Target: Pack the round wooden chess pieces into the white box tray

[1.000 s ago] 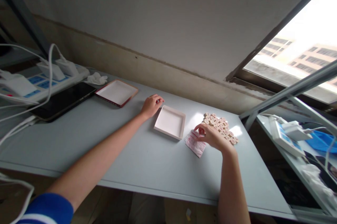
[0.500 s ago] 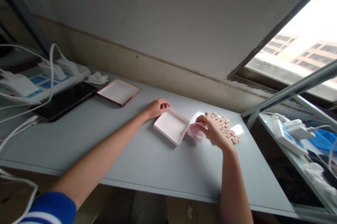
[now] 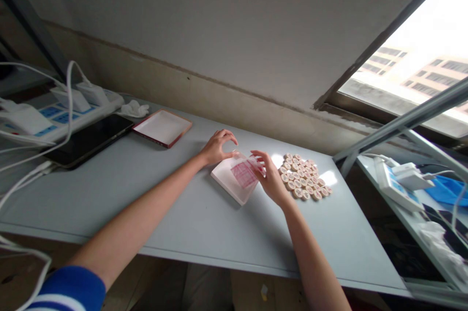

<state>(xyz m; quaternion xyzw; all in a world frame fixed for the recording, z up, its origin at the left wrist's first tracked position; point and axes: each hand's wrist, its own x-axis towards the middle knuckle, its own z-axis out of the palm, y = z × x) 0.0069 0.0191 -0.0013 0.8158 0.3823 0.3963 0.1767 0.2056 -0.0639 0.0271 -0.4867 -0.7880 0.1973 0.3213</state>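
Note:
A thin, see-through sheet with a red grid [image 3: 244, 174], likely a folded chessboard sheet, hangs over the shallow white box [image 3: 227, 186]. My right hand [image 3: 267, 174] pinches its right edge at the box's right side. At the box's far left corner, my left hand [image 3: 218, 147] curves with thumb and fingers apart and holds nothing. Whether its thumb touches the rim I cannot tell. Just right of my right hand lie many round wooden Chinese chess pieces [image 3: 298, 182], flat in a close cluster, with characters on their faces.
A red-edged box lid [image 3: 163, 126] lies inside up at the back left. Beyond it are a crumpled white tissue [image 3: 134, 108], a black tablet [image 3: 93, 138] and a power strip [image 3: 62, 116] with chargers and cables. A metal frame [image 3: 387, 128] stands at the table's right end.
My right hand has carried the sheet left, from beside the box to over it, uncovering more chess pieces. My left hand has lifted slightly and its fingers have spread.

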